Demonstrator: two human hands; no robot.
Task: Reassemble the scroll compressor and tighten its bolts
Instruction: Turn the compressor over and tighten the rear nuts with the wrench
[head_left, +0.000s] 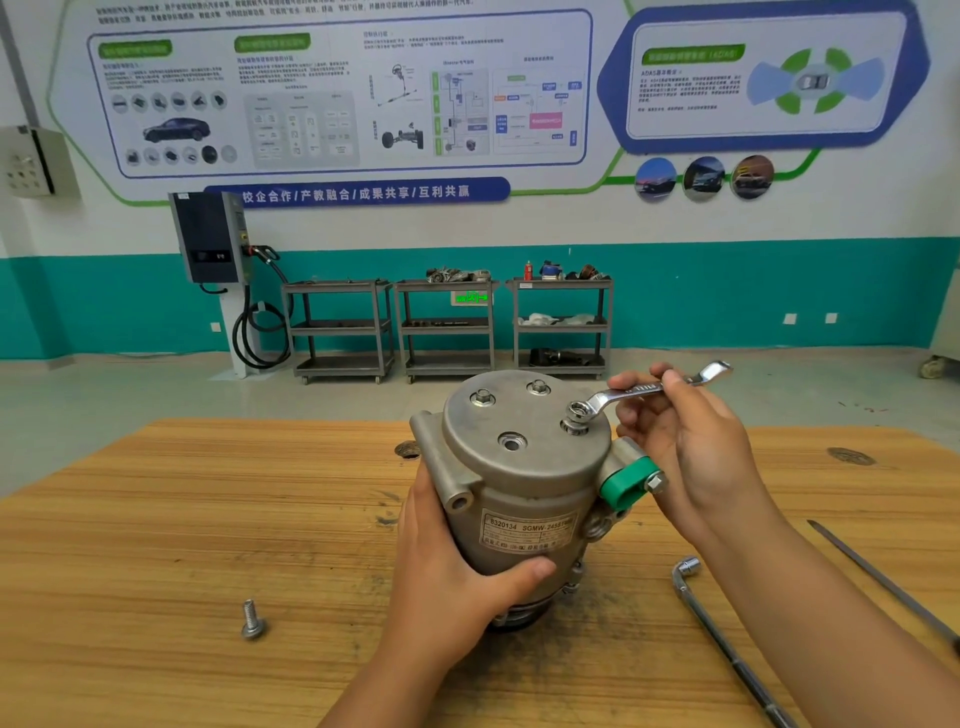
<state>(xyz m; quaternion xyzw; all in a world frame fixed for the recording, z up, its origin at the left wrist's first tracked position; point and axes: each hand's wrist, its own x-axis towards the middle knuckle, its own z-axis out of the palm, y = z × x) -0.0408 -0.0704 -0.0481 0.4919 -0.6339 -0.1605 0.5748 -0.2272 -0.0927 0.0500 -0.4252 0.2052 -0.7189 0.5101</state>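
Compressor (524, 499): clamped upright on bench (208, 519) by left hand (457, 587). Wrench (644, 392): pinched in right hand (691, 441), ring seated on bolt (576, 415). Ring to be kept square, body steadied.

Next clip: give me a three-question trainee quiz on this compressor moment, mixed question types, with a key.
1. True or false: the wrench ring end sits on a bolt atop the compressor.
2. Which hand steadies the compressor body? A) left hand B) right hand C) neither
3. Fill in: one cover hole has no bolt, and a loose bolt lies on the ____.

Key: 1 true; 2 A; 3 table
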